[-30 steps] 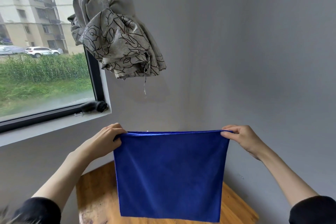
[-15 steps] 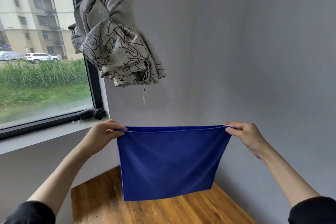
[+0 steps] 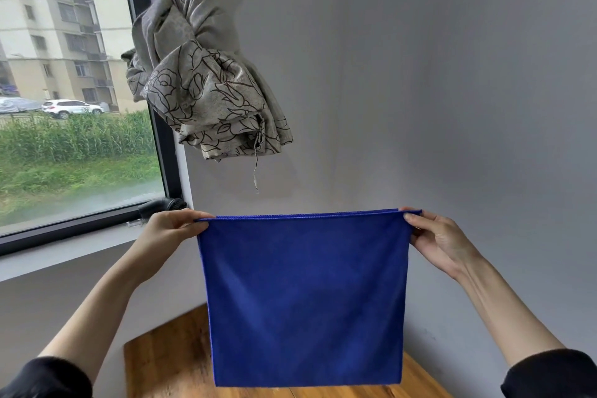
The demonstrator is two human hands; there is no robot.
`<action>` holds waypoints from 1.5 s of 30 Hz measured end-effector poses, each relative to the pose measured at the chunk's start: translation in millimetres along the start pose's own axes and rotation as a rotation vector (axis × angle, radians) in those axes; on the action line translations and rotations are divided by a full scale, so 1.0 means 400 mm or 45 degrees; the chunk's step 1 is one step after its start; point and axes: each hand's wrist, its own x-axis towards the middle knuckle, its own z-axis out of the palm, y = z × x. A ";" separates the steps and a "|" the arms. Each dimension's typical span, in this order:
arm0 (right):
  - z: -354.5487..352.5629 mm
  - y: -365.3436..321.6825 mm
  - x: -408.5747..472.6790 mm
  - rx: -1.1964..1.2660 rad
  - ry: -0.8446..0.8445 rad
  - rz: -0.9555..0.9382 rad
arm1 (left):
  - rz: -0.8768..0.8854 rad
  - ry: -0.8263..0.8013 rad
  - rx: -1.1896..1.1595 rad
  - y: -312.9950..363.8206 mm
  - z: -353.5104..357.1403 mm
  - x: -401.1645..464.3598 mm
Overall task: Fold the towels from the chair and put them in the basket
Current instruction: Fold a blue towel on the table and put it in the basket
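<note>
Grey wall [image 3: 452, 74]; towel [image 3: 303, 297] between hands.

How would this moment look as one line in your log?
step: fold | towel: hanging flat above table | left hand: pinches top corner | right hand: pinches other corner | basket: unseen

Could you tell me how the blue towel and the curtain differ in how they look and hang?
The towel is plain blue; the curtain is beige with a dark floral outline. The towel hangs flat, pinched at its top corners by the left hand and right hand; the curtain is knotted into a bunch. Both are cloth.
</note>
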 end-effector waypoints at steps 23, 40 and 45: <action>0.002 0.037 0.033 -1.260 0.011 -0.054 | -0.052 0.138 0.024 -0.009 0.006 -0.001; -0.003 0.189 0.077 -1.089 0.115 0.072 | -0.367 0.131 0.788 -0.185 0.041 -0.020; -0.002 0.283 0.124 -0.915 0.299 0.087 | -0.409 0.198 0.640 -0.234 0.069 0.014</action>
